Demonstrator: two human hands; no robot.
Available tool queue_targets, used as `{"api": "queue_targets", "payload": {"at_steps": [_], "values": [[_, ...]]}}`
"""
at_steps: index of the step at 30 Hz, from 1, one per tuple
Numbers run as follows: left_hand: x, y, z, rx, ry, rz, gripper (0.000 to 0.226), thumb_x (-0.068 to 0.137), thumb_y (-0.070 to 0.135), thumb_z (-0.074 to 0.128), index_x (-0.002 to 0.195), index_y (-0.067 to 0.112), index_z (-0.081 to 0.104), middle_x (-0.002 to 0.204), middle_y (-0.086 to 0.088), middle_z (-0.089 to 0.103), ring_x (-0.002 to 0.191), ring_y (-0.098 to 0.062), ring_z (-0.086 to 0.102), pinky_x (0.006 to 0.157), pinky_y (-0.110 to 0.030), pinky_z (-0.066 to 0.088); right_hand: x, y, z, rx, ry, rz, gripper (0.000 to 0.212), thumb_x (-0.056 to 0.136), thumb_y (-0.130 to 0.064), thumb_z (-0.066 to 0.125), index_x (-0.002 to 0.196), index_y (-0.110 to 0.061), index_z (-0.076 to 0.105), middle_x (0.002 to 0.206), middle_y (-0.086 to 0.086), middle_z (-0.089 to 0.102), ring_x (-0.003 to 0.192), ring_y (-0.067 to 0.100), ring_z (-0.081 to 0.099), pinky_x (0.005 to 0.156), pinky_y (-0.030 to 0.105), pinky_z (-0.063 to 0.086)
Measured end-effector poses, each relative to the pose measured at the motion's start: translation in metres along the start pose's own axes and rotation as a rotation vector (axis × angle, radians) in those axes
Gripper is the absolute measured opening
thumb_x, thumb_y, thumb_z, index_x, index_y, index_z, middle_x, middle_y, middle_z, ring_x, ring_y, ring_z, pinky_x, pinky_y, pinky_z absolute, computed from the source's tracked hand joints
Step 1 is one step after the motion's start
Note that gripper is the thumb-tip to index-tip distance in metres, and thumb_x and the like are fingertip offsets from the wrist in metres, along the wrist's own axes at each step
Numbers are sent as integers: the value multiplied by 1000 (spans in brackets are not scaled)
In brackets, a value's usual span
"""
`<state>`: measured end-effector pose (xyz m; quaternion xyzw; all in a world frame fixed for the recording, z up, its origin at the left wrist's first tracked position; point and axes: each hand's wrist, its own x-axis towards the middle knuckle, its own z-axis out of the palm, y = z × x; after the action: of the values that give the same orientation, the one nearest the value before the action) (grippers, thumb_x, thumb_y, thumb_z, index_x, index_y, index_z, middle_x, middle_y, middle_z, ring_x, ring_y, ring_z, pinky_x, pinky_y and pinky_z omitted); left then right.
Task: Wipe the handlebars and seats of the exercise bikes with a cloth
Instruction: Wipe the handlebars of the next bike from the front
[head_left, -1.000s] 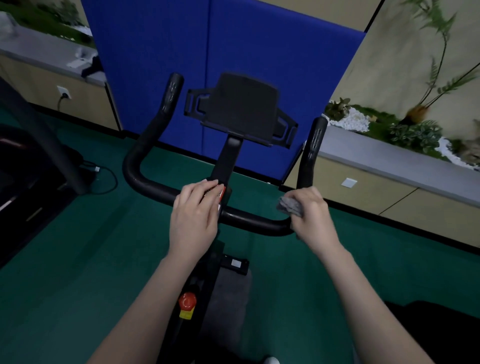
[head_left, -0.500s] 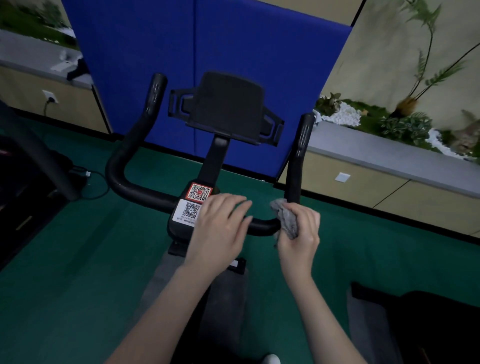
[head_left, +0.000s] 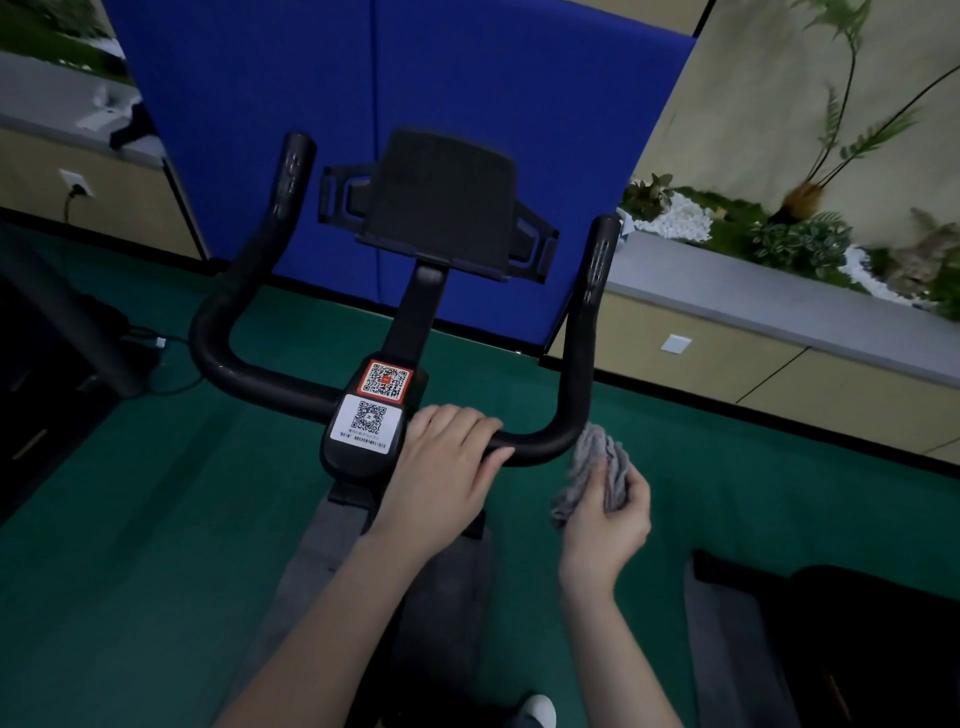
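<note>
A black exercise bike stands in front of me, its U-shaped handlebar (head_left: 260, 374) curving up into two grips. A black tablet holder (head_left: 441, 202) rises from the centre post above two QR-code stickers (head_left: 370, 415). My left hand (head_left: 447, 473) rests on the crossbar just right of the post, fingers draped over the bar. My right hand (head_left: 608, 514) holds a crumpled grey cloth (head_left: 597, 467) just below the handlebar's right bend, the cloth's top close to the bar. The seat is out of view.
A blue partition (head_left: 415, 78) stands behind the bike. A ledge with plants (head_left: 779, 239) runs along the right. Dark equipment (head_left: 52, 364) with a cable sits at the left on the green floor, and another dark machine (head_left: 831, 649) at lower right.
My left hand slid right along the crossbar, uncovering the QR stickers. My right hand dropped away from the right bend with the cloth and turned palm-up.
</note>
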<state>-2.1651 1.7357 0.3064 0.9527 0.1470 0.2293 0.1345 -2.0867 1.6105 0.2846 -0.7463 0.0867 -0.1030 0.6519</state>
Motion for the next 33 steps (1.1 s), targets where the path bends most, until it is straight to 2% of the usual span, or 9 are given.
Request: {"api": "queue_targets", "payload": {"at_steps": [3,6,8,10,13,17,26,29,33], "values": [[0,0,0,5,-14,0,39,97,39,36,109,15,64,99,3,63,95,-19,57,98,-32,30,0,0,7,-5,-32,78,25,93,-20,61,115,-9,61,104,0,65,96,13,62,83,23,48],[0,0,0,10,-8,-1,38,97,38,37,108,15,64,99,3,63,94,-19,57,97,-32,30,-7,-1,11,6,-133,109,25,92,-15,62,116,-9,60,105,2,66,97,15,64,83,27,51],[0,-1,1,17,5,2,37,96,38,38,107,15,64,98,3,62,93,-20,57,96,-32,30,-16,1,9,23,-230,118,25,91,-10,63,115,-8,60,101,5,68,86,7,67,75,24,55],[1,-1,2,23,9,3,37,96,38,38,107,14,64,98,3,62,93,-20,57,96,-32,31,-27,5,8,62,-343,127,16,90,-4,62,105,-9,62,86,4,68,64,-1,64,56,14,50],[1,-2,3,30,3,5,36,97,38,38,108,15,63,98,3,62,94,-20,57,97,-33,31,-37,4,10,97,-469,185,13,89,2,61,95,-9,64,83,4,69,71,5,65,63,16,50],[0,-2,3,29,2,5,35,97,38,38,108,16,63,98,3,61,94,-19,56,97,-32,31,-25,0,11,220,-401,315,23,89,6,58,112,2,60,103,16,68,93,22,65,87,32,52],[0,-1,2,40,-14,-3,35,97,38,37,108,17,63,99,4,61,95,-20,56,96,-33,32,-26,-6,9,239,-544,359,16,92,9,52,103,3,61,94,17,67,84,21,64,78,30,52],[0,0,0,42,-20,-6,37,97,38,36,108,16,63,99,4,62,95,-20,57,97,-33,32,-9,-9,7,311,-449,421,22,92,10,50,112,7,57,99,19,64,85,23,61,76,29,49],[1,1,0,41,-18,-10,38,97,39,35,108,16,64,99,3,62,95,-20,57,97,-32,31,-9,-8,7,325,-384,393,17,92,0,57,109,2,61,97,14,67,86,19,64,81,31,52]]}}
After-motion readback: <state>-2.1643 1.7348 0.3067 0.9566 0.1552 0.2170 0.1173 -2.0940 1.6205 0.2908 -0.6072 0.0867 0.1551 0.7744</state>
